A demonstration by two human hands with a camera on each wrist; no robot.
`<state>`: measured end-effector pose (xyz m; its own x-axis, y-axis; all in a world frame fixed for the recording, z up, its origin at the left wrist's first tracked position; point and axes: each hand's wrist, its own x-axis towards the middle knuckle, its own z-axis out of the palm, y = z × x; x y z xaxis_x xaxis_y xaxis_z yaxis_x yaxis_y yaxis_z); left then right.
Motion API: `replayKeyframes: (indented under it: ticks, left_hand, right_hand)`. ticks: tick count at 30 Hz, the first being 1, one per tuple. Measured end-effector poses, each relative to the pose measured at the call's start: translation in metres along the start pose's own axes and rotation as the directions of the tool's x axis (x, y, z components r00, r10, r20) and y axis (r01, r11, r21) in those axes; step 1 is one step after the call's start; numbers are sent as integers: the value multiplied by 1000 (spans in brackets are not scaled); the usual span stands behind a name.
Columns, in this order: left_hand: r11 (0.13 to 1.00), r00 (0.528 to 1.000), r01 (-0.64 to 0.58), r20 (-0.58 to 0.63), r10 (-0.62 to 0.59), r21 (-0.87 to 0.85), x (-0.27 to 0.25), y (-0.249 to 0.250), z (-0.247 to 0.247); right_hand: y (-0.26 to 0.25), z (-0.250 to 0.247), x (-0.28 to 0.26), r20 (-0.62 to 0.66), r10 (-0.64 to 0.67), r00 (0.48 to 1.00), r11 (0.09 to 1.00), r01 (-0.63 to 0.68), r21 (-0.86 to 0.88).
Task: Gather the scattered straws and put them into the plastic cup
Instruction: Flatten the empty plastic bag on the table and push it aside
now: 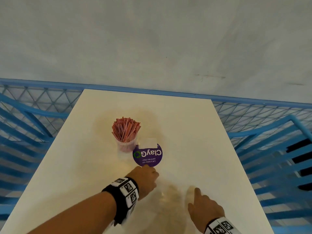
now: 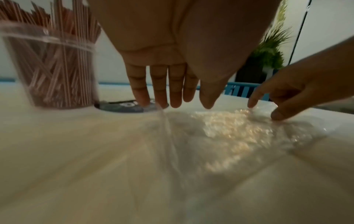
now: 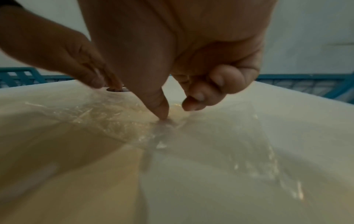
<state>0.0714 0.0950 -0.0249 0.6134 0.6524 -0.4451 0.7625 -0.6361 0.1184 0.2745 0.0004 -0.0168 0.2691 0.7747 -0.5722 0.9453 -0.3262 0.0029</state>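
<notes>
A clear plastic cup (image 1: 126, 146) stands upright at the table's middle, packed with red-and-white straws (image 1: 125, 129); the left wrist view shows the same cup (image 2: 51, 68) at far left. No loose straw shows on the table. A crumpled clear plastic film (image 1: 170, 195) lies flat between my hands. My left hand (image 1: 146, 178) points its straight fingers (image 2: 159, 97) down onto the film's far left edge. My right hand (image 1: 202, 205) presses thumb (image 3: 162, 112) and outstretched index finger onto the film (image 3: 114, 121), its other fingers curled.
A round purple sticker (image 1: 148, 157) with a white label (image 1: 148, 143) lies on the white table (image 1: 76, 166) right of the cup, just beyond my left fingertips. Blue slatted chairs (image 1: 278, 157) flank the table on both sides. A grey floor lies beyond.
</notes>
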Motion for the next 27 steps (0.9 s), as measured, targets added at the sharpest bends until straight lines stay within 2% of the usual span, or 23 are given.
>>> replayKeyframes:
  ticks: [5, 8, 11, 17, 21, 27]
  left_hand:
    - [991, 991, 134, 16, -134, -10, -1, 14, 18]
    - [969, 986, 167, 52, -160, -184, -16, 12, 19]
    - [903, 987, 140, -18, -161, -406, -42, 2, 25]
    - [778, 975, 71, -122, -187, -624, -100, -13, 42]
    - [813, 979, 31, -147, -142, -581, -135, -28, 60]
    - [812, 986, 122, -24, -165, -571, -173, -54, 81]
  right_hand:
    - [-2, 0, 8, 0, 26, 1000, 993, -25, 114]
    - [-2, 0, 6, -39, 8, 999, 988, -2, 153]
    - [-5, -2, 0, -120, -17, 993, 975, 43, 218]
    - [-49, -24, -21, -299, -89, 950, 958, 164, 236]
    - [-101, -43, -22, -365, -206, 908, 949, 277, 153]
    - [-193, -51, -18, -338, -513, 789, 846, 532, -41]
